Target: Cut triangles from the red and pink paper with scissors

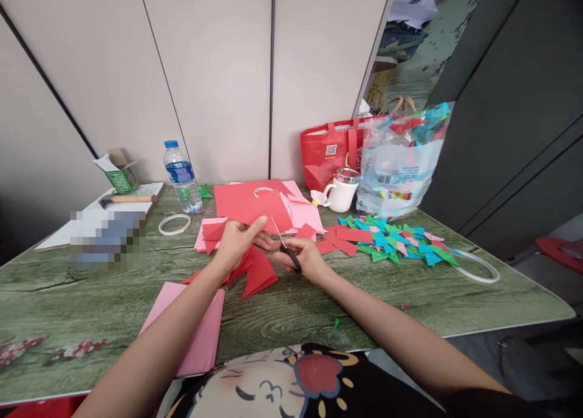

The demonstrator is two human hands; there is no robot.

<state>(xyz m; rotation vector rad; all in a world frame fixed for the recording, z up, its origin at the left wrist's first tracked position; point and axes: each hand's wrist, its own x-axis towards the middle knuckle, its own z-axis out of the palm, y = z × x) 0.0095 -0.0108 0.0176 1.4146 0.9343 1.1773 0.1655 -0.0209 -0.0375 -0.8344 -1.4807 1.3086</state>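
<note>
My right hand [306, 259] is closed around scissors [291, 259] with dark handles, the slim blades pointing up and away. Just left of them my left hand [241, 242] is closed, thumb over the edge of red paper [281, 219] and fingers below; how much paper it grips is partly hidden. Cut red paper pieces [259, 275] lie under and in front of my left hand. A large red sheet [237, 199] rests on pink sheets [306, 212] beyond both hands. Red strips [354, 234] lie to the right of the scissors.
Green, blue and pink paper triangles [392, 242] are heaped at right, near a white ring [487, 275]. Behind stand a white mug [342, 193], a red bag [316, 157] and a plastic bag [396, 175]. Leftward are a water bottle [182, 178], a hammer [132, 198] and pink paper [203, 333].
</note>
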